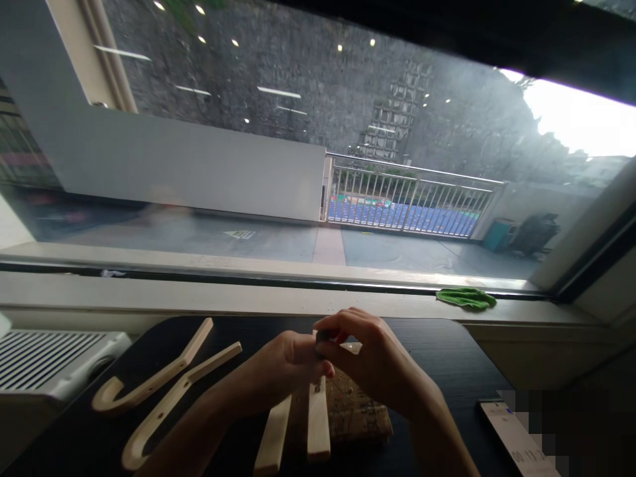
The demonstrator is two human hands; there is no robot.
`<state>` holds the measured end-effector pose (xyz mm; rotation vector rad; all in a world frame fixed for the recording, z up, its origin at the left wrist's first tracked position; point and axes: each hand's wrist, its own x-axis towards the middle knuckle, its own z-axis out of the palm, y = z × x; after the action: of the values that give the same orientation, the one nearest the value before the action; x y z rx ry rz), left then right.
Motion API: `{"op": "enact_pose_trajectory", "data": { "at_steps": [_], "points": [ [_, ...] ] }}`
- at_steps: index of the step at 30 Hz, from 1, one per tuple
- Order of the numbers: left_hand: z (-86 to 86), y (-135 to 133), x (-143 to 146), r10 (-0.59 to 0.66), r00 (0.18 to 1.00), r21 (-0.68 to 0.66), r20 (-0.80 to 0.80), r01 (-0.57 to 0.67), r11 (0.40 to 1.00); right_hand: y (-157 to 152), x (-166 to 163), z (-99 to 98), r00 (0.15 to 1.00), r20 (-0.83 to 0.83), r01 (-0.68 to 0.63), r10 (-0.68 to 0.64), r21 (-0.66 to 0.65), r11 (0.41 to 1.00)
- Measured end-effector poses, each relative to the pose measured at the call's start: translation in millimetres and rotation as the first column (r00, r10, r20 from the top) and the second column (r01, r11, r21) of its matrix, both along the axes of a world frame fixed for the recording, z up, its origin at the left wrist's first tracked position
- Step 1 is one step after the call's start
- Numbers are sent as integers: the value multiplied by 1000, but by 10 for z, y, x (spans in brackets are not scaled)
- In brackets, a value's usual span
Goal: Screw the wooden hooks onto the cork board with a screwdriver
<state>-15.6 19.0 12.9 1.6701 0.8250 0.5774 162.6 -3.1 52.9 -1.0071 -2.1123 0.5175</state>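
My left hand point(291, 361) is closed around the upper part of a pale wooden strip point(318, 424), which has a hole partway down and points toward me. My right hand point(365, 341) pinches a small dark flat piece point(326, 336) against the strip's top end; its exact kind is hard to make out. Beside that strip, a second wooden strip point(274, 434) lies partly under my left wrist. Below both hands sits a brown, worn-looking block point(362, 421) with specks on it. Two hook-shaped wooden pieces, one farther back point(149, 384) and one nearer point(166, 407), lie on the left.
Everything lies on a dark table point(422, 371) against a window sill point(223, 298). A green cloth point(467, 298) rests on the sill. A phone point(514, 434) showing digits lies at the right edge. A white slatted radiator point(54, 361) stands at the left.
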Motion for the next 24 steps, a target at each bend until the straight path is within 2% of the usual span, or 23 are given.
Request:
{"op": "enact_pose_trajectory", "data": {
  "at_steps": [5, 8, 10, 14, 18, 24],
  "points": [
    [72, -8, 20, -57, 998, 6, 41, 57, 998, 10, 5, -39, 995, -21, 95, -95, -14, 995],
    [163, -26, -1, -54, 997, 30, -55, 55, 998, 8, 20, -33, 998, -39, 43, -45, -46, 998],
    [185, -34, -11, -61, 996, 29, -64, 63, 998, 5, 41, -20, 998, -55, -10, 6, -79, 997],
    [91, -26, -12, -47, 999, 41, -6, 47, 998, 6, 77, -5, 995, -95, -44, 33, -116, 992],
    [1, -7, -14, -44, 998, 70, -43, 47, 996, 32, 72, -35, 993, -121, -28, 12, -131, 991],
    [40, -13, 1, -32, 996, 102, -81, 40, 994, 106, 31, -106, 988, -153, -2, -25, -177, 984]
  ]
}}
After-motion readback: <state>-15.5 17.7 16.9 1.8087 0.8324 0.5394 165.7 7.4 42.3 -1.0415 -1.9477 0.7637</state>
